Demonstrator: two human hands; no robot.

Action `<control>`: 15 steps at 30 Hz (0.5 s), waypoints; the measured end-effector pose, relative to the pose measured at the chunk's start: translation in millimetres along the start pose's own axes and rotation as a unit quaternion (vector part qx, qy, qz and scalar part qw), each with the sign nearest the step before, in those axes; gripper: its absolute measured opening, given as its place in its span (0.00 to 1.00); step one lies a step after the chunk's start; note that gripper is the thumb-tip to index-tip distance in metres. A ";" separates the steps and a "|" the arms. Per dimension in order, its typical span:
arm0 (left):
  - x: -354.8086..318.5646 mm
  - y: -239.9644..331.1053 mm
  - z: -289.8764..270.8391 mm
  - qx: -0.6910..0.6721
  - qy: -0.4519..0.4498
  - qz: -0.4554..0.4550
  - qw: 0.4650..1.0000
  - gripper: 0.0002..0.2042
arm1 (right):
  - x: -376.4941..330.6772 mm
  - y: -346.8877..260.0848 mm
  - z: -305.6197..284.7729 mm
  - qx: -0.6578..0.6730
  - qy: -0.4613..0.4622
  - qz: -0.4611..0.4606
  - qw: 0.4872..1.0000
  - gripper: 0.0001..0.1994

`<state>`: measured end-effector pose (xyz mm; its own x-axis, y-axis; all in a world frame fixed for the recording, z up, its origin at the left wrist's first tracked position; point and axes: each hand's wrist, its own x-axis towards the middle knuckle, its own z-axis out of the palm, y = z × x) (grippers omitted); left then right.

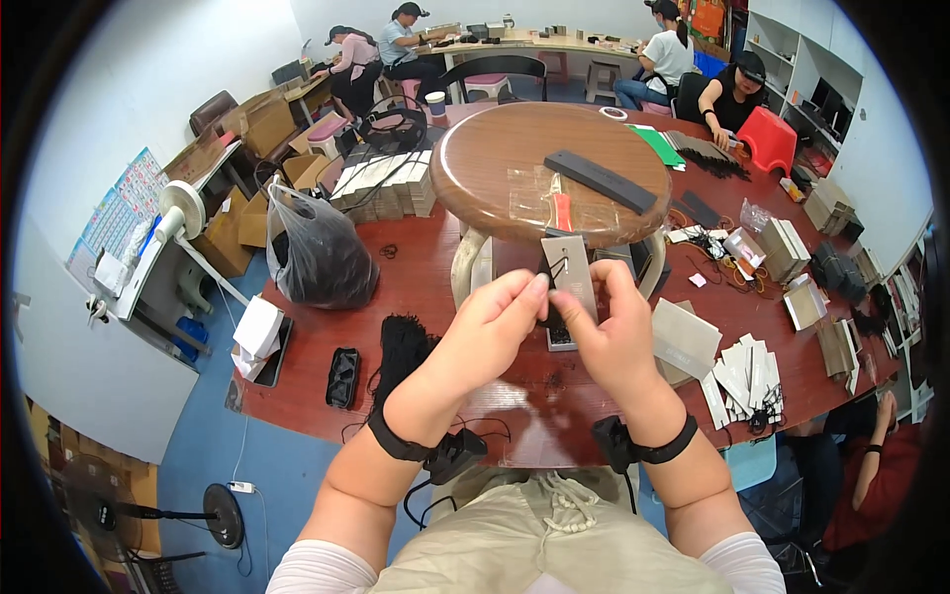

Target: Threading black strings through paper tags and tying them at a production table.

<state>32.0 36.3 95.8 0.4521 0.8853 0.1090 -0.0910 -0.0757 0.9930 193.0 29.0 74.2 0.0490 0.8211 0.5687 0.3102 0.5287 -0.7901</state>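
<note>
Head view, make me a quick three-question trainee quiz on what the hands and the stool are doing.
1. True or false: both hands hold the grey card.
2. What lies on the round stool? A) long black strip B) black fan C) white cup
3. Fill in: a black cord hangs from the card's ____ face.

Key: 1 true, left grip and right grip both pinch it; 2 A, the strip; 3 front.

Two hands — left [492, 322], right [612, 332] — one grey card [571, 274], one round stool [495, 163], one black bag [319, 252].
</note>
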 end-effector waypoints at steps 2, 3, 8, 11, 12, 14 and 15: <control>-2.9 -18.9 -1.0 -0.026 0.090 -0.015 0.996 0.11 | -2.2 -3.1 5.8 -0.081 0.067 -0.047 0.993 0.12; -3.6 -33.9 -1.4 -0.063 0.122 0.038 0.990 0.08 | -3.5 -0.4 6.0 -0.090 0.056 -0.047 0.993 0.12; -3.3 -38.0 1.9 0.208 0.173 0.151 0.951 0.17 | -7.1 4.3 -0.2 -0.148 0.037 -0.084 0.985 0.08; 0.5 -42.5 0.1 0.162 0.141 0.209 0.954 0.20 | -8.5 -5.0 -5.2 -0.047 0.015 -0.034 0.998 0.06; -2.3 -40.4 -0.6 0.162 0.143 0.210 0.954 0.20 | -9.3 -4.9 -8.1 -0.047 0.014 -0.036 0.998 0.06; -7.8 -28.8 3.0 0.237 0.200 0.176 0.934 0.15 | -9.9 -5.3 -17.7 -0.199 0.015 -0.070 0.977 0.06; -8.8 -32.6 1.1 0.235 0.200 0.177 0.935 0.15 | -9.9 -10.6 -22.6 -0.270 0.025 -0.102 0.957 0.05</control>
<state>31.9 30.5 62.5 0.0916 0.8602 0.5016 0.2704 -0.5063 0.8189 210.7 10.4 82.0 -0.0234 0.6948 0.7188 0.7631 0.4770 -0.4362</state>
